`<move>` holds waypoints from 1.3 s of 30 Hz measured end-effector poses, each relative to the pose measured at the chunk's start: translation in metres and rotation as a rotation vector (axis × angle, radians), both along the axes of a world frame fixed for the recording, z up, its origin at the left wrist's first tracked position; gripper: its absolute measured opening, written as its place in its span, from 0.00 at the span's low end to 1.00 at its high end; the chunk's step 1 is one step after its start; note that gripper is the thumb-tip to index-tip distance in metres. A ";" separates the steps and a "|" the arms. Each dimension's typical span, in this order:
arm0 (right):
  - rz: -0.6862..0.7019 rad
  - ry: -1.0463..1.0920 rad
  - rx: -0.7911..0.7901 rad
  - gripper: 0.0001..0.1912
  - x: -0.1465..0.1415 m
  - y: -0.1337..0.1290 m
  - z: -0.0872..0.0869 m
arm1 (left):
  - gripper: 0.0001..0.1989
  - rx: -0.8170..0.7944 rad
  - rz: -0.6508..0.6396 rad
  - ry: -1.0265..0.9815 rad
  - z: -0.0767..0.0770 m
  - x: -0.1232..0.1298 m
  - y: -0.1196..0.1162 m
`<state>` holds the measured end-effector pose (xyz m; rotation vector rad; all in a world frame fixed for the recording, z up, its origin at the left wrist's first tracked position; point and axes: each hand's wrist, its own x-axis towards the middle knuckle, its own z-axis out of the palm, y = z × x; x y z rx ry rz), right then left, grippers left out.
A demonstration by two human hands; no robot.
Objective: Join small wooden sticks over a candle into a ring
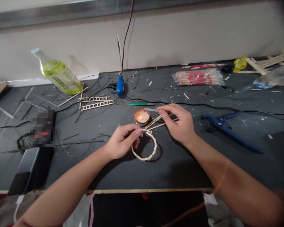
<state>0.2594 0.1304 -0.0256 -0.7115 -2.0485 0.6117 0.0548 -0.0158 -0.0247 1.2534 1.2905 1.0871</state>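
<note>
My left hand [125, 140] pinches the upper left of a ring made of short pale wooden pieces [153, 151], held just over the dark tabletop. In my right hand [178, 121] is a thin whitish translucent stick [151, 110], gripped between thumb and fingers. Its far tip reaches the rim of a small round tin with a lit candle [142, 117]. Thin wooden sticks [156, 121] lie between the tin and my right hand, partly covered by it. Where the left fingertips press on the ring, the contact is hidden.
Blue cutters [232, 132] lie to the right. Behind the candle is a green-handled tool [141, 104]; small wooden ladders [98, 104] lie left of it. A leaning drink bottle [59, 75], a blue switch on a cord [120, 86] and bagged sticks [198, 77] stand or lie farther back.
</note>
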 end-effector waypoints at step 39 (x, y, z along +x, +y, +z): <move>0.147 0.186 -0.230 0.09 0.000 -0.037 0.014 | 0.16 0.107 0.122 -0.177 0.000 0.002 0.001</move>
